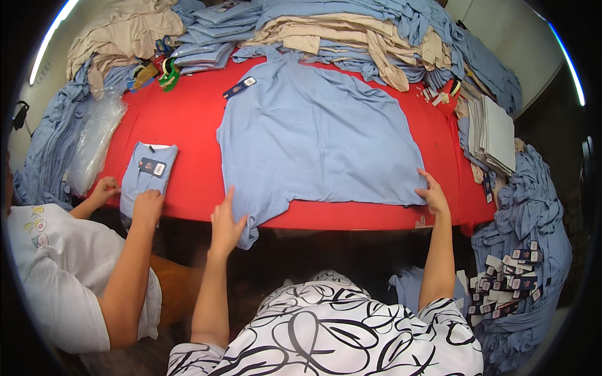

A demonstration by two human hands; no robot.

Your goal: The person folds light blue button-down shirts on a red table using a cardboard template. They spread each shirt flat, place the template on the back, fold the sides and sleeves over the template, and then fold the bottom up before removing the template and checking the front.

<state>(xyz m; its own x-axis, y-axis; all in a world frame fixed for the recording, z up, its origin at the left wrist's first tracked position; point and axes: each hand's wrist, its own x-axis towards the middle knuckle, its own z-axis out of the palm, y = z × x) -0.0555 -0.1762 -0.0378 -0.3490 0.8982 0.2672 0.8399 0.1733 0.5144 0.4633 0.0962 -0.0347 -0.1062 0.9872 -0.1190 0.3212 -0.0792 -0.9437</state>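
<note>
A light blue shirt (320, 131) lies spread on the red table cover, with a dark hang tag (239, 87) at its upper left edge. My left hand (226, 227) rests by the shirt's lower left part, where a sleeve hangs over the table's front edge. Its forefinger and thumb are stretched apart. At the lower right corner of the shirt, my right hand (434, 194) touches the edge with fingers spread. Some of the fingers on both hands are curled out of sight.
A co-worker's hands (148, 205) handle a folded blue shirt (148, 169) at left. Clear plastic bags (97, 141), tape dispensers (168, 74) and packed shirts (216, 31) lie beyond. Blue and beige garments (338, 34) line the back; white sheets (492, 135) and tagged garments (527, 207) sit right.
</note>
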